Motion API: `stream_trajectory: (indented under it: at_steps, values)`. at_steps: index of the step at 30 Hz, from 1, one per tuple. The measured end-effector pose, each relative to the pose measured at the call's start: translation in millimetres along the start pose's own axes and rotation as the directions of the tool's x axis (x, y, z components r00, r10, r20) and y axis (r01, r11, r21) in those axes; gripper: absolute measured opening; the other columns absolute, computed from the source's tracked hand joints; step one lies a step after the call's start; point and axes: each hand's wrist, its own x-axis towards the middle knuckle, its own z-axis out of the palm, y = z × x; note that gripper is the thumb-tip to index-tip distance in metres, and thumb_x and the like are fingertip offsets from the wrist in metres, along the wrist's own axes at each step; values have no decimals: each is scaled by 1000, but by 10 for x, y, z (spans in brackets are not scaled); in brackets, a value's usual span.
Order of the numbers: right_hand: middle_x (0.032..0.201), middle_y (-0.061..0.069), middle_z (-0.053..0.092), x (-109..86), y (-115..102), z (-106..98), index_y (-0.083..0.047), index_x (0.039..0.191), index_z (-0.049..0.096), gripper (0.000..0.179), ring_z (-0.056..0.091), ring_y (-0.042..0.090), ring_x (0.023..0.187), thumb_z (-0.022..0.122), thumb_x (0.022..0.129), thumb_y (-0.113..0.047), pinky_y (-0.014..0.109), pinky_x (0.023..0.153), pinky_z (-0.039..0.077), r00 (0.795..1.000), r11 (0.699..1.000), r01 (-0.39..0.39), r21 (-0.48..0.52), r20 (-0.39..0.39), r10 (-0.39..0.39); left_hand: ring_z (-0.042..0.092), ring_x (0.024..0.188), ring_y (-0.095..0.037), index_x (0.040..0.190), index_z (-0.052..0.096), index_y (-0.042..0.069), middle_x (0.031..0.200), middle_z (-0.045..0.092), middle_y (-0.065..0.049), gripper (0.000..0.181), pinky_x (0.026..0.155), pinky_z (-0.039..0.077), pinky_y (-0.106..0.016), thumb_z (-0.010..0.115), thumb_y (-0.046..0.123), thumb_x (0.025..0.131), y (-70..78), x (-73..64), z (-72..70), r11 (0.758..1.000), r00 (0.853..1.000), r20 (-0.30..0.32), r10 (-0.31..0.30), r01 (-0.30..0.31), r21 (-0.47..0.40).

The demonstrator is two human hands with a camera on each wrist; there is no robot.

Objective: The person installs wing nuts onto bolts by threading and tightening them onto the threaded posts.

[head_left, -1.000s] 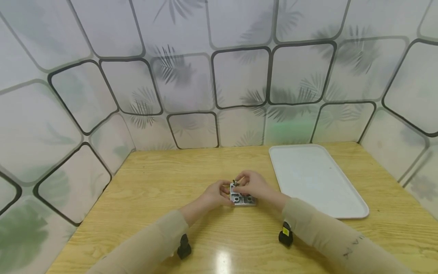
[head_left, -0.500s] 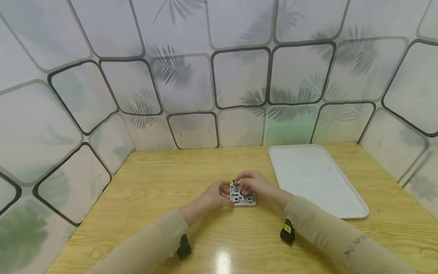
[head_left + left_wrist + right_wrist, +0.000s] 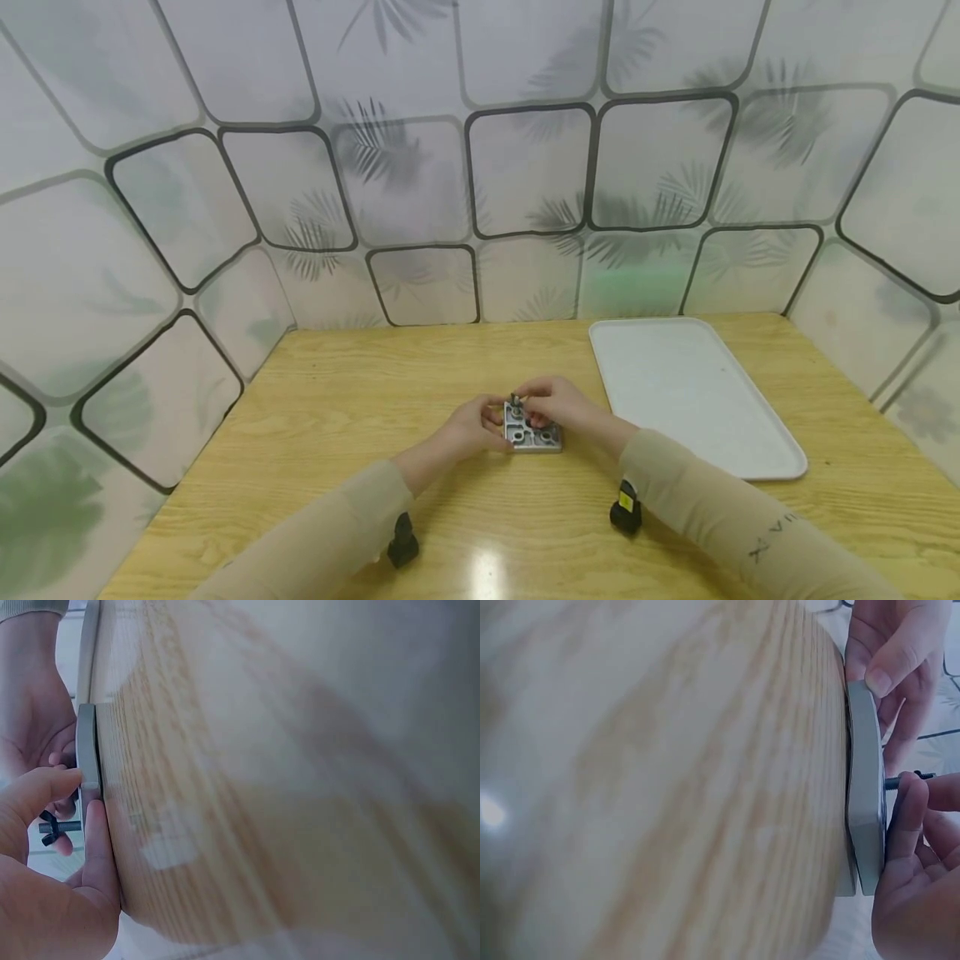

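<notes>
A small square metal plate (image 3: 534,447) with round bosses lies on the wooden table. From its far left corner rises a threaded bolt (image 3: 69,826) carrying a dark wing nut (image 3: 49,828). My left hand (image 3: 471,429) grips the plate's left edge, thumb at the near corner and fingers along the far side. Above the plate, my right hand (image 3: 564,406) has its index finger and thumb at the wing nut, with its other fingers curled in over the bosses. In the right wrist view, the right fingertips partly hide the bolt.
A white rectangular tray (image 3: 693,392) lies at the back right of the table (image 3: 375,375), close beyond the right forearm. Patterned curtain-like walls (image 3: 525,167) stand behind and at both sides.
My right thumb and fingers moved off the wing nut, curling in toward the palm, then came back to it. The left hand and plate stayed in place.
</notes>
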Motion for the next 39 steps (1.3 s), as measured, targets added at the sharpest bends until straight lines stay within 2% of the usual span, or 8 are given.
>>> stream_trajectory:
  at_steps: [3, 5, 11, 16, 22, 31, 39]
  values:
    - [101, 16, 74, -5, 6, 12, 11, 128, 69, 35, 60, 6, 70, 61, 97, -2, 18, 65, 54, 1000, 1000, 1, 4, -21, -1, 66, 96, -19, 150, 52, -2, 115, 65, -15, 80, 79, 55, -25, 84, -8, 77, -1, -5, 2, 1000, 1000, -4, 8, -8, 8]
    - [100, 14, 75, -4, 4, 20, 11, 126, 70, 33, 60, 5, 70, 63, 96, -2, 17, 64, 54, 999, 1000, 4, -1, -36, -4, 67, 95, -19, 150, 53, -3, 115, 65, -15, 80, 78, 54, -24, 84, -8, 77, -4, -5, 6, 1000, 1000, -7, 13, -12, 9]
    - [76, -2, 65, -25, -28, 21, 9, 119, 73, 30, 56, 5, 67, 69, 93, -4, 18, 63, 50, 998, 1000, 0, -26, -65, -1, 66, 96, -19, 150, 52, -2, 116, 65, -15, 80, 81, 54, -24, 85, -7, 77, -4, 4, -2, 1000, 1000, -2, 9, -9, 12]
    - [70, -6, 62, -23, -24, 16, 8, 114, 74, 26, 55, 6, 66, 71, 92, -5, 20, 63, 48, 997, 1000, -15, -11, -82, 14, 66, 97, -19, 151, 52, -1, 118, 65, -14, 81, 84, 56, -27, 86, -6, 78, 6, -11, -11, 1000, 1000, 6, 6, -6, 12]
    - [72, -4, 67, -23, -2, 52, 1, 103, 76, 15, 58, 7, 66, 77, 93, -10, 20, 64, 49, 991, 999, -47, -28, -130, 43, 66, 98, -20, 151, 52, 0, 119, 65, -15, 81, 85, 56, -29, 86, -5, 78, 11, -19, -7, 1000, 1000, 5, -2, 2, 13]
    - [82, 6, 77, -79, -80, 126, -3, 94, 77, 11, 64, 9, 67, 82, 91, -13, 20, 63, 52, 973, 992, -64, -113, -226, 37, 66, 98, -19, 153, 51, 0, 120, 64, -14, 82, 84, 56, -28, 86, -5, 79, 19, -26, -6, 1000, 1000, 2, 0, 0, 23]
    - [80, 5, 75, -91, -82, 150, -4, 96, 76, 16, 64, 10, 66, 84, 90, -16, 21, 62, 50, 972, 986, -61, -157, -233, 23, 67, 98, -19, 152, 51, 0, 120, 65, -15, 81, 83, 56, -26, 85, -5, 79, 20, -29, -7, 1000, 1000, 5, 2, -2, 23]
